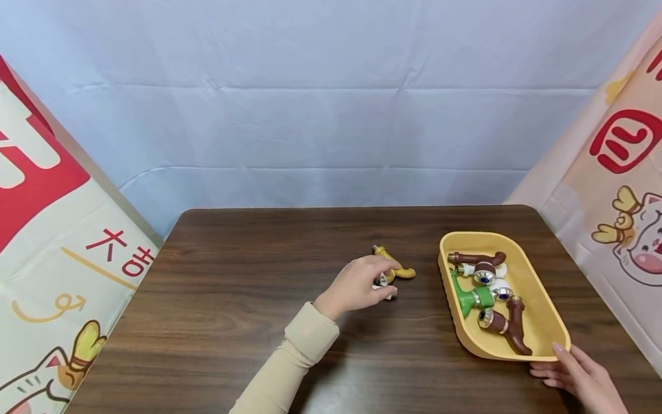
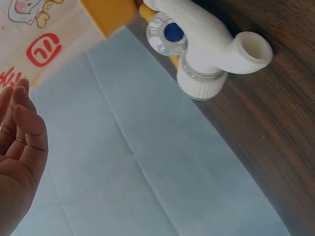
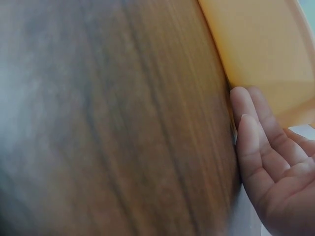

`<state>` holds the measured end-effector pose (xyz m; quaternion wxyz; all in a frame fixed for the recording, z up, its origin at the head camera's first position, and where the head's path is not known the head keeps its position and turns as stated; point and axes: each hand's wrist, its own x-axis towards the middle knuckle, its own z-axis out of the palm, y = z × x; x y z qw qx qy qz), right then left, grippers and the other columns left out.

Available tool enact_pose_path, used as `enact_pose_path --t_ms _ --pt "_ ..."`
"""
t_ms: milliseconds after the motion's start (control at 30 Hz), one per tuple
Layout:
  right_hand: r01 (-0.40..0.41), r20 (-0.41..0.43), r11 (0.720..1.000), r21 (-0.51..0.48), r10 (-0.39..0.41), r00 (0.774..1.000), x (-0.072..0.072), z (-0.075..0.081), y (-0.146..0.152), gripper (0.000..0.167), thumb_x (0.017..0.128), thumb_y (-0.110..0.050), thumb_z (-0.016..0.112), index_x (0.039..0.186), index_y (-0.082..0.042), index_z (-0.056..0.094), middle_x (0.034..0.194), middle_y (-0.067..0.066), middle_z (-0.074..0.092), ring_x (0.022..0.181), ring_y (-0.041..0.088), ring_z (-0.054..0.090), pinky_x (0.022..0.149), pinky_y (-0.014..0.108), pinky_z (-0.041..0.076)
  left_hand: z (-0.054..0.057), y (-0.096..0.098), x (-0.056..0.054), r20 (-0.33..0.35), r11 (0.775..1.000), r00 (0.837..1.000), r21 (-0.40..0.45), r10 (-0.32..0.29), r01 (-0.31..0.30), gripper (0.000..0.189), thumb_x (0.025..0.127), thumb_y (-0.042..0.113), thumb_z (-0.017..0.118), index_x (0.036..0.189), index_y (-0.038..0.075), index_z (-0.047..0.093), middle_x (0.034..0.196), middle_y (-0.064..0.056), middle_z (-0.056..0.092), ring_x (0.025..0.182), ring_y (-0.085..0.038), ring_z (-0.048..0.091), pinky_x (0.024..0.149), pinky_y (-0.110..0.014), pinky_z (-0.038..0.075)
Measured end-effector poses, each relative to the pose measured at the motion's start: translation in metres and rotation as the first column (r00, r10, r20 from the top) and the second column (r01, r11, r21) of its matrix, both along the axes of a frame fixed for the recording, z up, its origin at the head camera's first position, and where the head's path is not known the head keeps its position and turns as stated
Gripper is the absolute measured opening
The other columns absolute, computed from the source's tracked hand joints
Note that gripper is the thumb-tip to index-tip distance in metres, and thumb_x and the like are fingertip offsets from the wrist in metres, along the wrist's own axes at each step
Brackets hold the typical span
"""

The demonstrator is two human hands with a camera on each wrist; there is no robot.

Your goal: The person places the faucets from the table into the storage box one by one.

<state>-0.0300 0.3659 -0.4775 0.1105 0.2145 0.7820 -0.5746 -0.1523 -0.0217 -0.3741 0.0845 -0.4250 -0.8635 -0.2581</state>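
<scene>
My left hand (image 1: 357,284) hovers over a white faucet (image 2: 209,37), thumb and fingers spread around it. In the left wrist view the fingers are loosely bent and stand apart from this faucet, which has a blue-centred silver cap. Just beyond it on the table lies a yellow faucet (image 1: 406,273), partly covered by the hand. At the right, my right hand (image 1: 581,374) grips the near right corner of a yellow plastic basket (image 1: 543,325), thumb on the rim and fingers underneath. The right wrist view shows those fingers against the basket's outside.
Inside the basket are two brown faucets (image 1: 514,328), a green faucet (image 1: 468,299) and white ones (image 1: 500,287). The dark wooden table (image 1: 233,276) reaches a pale blue cloth backdrop (image 1: 320,126). Printed cloths hang at both sides.
</scene>
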Motion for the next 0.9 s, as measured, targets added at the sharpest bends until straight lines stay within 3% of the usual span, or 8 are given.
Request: enact_pose_path --t_ms 267,500,667,900 --pt "-0.006 -0.042 1.000 -0.016 0.006 0.999 0.002 -0.001 0.000 0.059 0.098 -0.039 0.034 0.122 0.014 0.026 0.070 0.008 0.068 0.066 0.016 0.066 0.057 0.032 0.052 -0.007 -0.008 -0.002 0.011 1.000 1.000 -0.009 0.029 -0.029 0.032 0.081 0.019 0.069 0.110 0.008 0.062 0.096 -0.002 0.062 0.079 -0.013 0.057 0.072 -0.021 0.043" --pt "-0.001 -0.043 1.000 -0.017 0.000 0.999 0.001 -0.002 0.001 0.062 0.097 -0.041 0.033 0.123 0.016 0.025 0.070 0.009 0.068 0.066 0.015 0.066 0.057 0.032 0.052 -0.012 -0.016 -0.008 0.062 0.990 0.993 -0.105 0.105 -0.098 0.042 0.076 0.026 0.074 0.112 0.009 0.061 0.100 -0.001 0.060 0.090 -0.014 0.055 0.076 -0.025 0.045" --pt "0.008 -0.073 0.997 -0.080 -0.014 0.997 0.002 -0.003 0.002 0.052 0.097 -0.038 0.037 0.117 0.010 0.031 0.070 0.007 0.068 0.066 0.015 0.066 0.057 0.031 0.052 -0.018 -0.019 -0.016 0.056 0.974 0.985 -0.170 0.163 -0.151 0.053 0.070 0.032 0.078 0.113 0.009 0.060 0.107 -0.001 0.059 0.095 -0.016 0.052 0.078 -0.027 0.045" --pt "0.005 -0.078 0.996 -0.089 -0.012 0.997 0.003 -0.002 0.002 0.050 0.097 -0.037 0.037 0.117 0.008 0.032 0.070 0.006 0.068 0.067 0.013 0.066 0.057 0.032 0.052 -0.028 -0.021 -0.024 0.058 0.964 0.982 -0.205 0.182 -0.167 0.059 0.067 0.036 0.080 0.115 0.008 0.059 0.111 -0.002 0.058 0.095 -0.017 0.049 0.078 -0.028 0.045"
